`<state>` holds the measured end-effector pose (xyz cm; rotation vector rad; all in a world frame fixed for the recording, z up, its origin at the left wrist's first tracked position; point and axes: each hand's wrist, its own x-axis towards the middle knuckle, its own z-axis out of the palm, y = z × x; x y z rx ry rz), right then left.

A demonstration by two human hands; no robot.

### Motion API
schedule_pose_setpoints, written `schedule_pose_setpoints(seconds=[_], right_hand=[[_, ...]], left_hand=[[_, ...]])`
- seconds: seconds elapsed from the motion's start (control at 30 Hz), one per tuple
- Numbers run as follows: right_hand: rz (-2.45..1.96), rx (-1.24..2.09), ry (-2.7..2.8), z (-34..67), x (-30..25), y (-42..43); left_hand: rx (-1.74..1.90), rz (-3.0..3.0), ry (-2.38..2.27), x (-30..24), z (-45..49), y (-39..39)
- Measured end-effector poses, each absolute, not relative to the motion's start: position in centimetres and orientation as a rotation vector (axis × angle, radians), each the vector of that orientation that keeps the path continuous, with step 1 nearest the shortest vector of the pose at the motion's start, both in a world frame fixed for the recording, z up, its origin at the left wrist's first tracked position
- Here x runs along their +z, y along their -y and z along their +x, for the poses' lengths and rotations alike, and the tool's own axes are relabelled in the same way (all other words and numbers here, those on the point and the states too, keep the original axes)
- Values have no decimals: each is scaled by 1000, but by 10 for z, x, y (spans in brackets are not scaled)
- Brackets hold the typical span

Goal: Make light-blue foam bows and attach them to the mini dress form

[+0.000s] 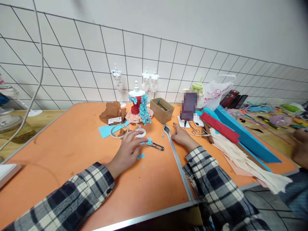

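My left hand rests low over the orange table, fingers apart, its tips beside small blue paper-like bows. One blue bow lies just below those fingertips. Black thread snips lie to their right, partly under another blue piece. My right hand is farther right, index finger extended, near the cardboard box; I see nothing in it. Behind my left hand stands a small white mannequin in a red bodice with blue ruffles and a pink skirt.
Brown crumpled cloth, a hoop and a blue sheet lie left of the mannequin. Scissors, a pixelated phone-like screen and folded coloured sheets are at right. Another person's hand shows at the far right.
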<state>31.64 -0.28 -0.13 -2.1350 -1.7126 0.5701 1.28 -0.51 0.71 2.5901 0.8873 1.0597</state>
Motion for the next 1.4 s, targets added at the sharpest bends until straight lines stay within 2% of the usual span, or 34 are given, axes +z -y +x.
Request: schedule_pose_setpoints(seconds=[0.1,0.47,0.6,0.73,0.83,1.17,1.4], right_hand=[[-2127,695,1704,312,3,3],[-2387,716,1761,325,17,-10],[-2162,720,1773,340,12,3],[-1714,983,1611,340,10,13],[-1565,1059,1629,329,7,12],[-2118,518,1984,303,16,12],[-2233,477,1967,322,16,14]], left_hand=[[1053,2591,-888,7,14,5],[972,2610,-844,7,15,7],[957,2621,-838,7,14,6],[957,2634,-823,5,14,5],[938,2637,-809,4,14,5],[868,2629,-785,7,13,7],[855,2620,-781,5,14,7]])
